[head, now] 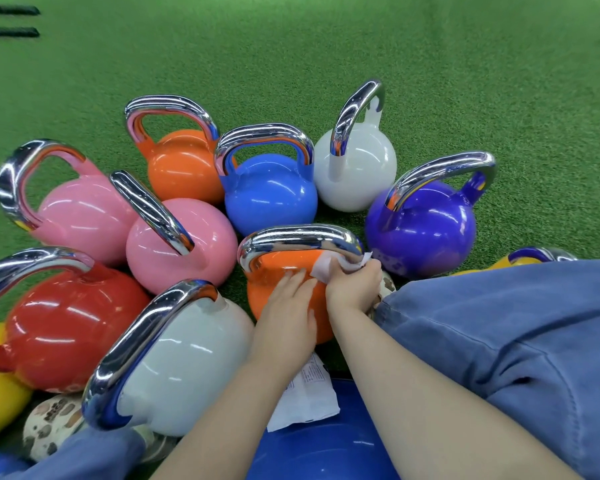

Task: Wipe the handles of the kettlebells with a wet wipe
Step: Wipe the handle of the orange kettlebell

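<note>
An orange kettlebell with a chrome handle stands just in front of me. My left hand lies flat on its orange body, fingers straight. My right hand grips a white wet wipe and presses it against the right end of that handle. Part of the wipe is hidden inside my fist.
Several more kettlebells crowd around on green turf: pink, pink, orange, blue, white, purple, red, grey-white. A white wipes packet lies on a blue kettlebell by my knees.
</note>
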`<act>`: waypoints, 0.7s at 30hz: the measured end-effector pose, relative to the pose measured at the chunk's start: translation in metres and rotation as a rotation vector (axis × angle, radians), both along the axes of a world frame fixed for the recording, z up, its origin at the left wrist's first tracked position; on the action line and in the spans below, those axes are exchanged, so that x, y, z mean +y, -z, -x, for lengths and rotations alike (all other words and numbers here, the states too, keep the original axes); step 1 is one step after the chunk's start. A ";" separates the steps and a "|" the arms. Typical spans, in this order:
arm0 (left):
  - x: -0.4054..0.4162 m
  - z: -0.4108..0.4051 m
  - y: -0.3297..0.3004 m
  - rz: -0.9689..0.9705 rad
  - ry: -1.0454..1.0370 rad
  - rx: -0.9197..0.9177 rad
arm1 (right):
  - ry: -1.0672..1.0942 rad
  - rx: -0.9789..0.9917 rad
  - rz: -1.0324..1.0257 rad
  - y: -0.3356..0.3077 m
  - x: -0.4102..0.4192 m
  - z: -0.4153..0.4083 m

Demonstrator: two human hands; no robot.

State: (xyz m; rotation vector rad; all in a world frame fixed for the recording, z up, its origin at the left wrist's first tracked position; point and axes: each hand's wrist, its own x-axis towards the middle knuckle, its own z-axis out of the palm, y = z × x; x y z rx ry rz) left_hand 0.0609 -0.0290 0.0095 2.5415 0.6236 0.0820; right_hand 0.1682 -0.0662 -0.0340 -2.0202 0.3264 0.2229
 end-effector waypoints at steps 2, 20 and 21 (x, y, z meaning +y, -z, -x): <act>-0.005 -0.006 0.001 0.063 0.061 -0.044 | 0.002 -0.007 -0.047 0.003 0.000 -0.002; 0.000 -0.053 0.018 -0.127 0.152 0.312 | 0.043 0.190 -0.455 0.028 -0.017 0.006; 0.000 -0.056 0.017 -0.100 0.125 0.307 | 0.026 0.204 -0.449 0.030 -0.015 0.004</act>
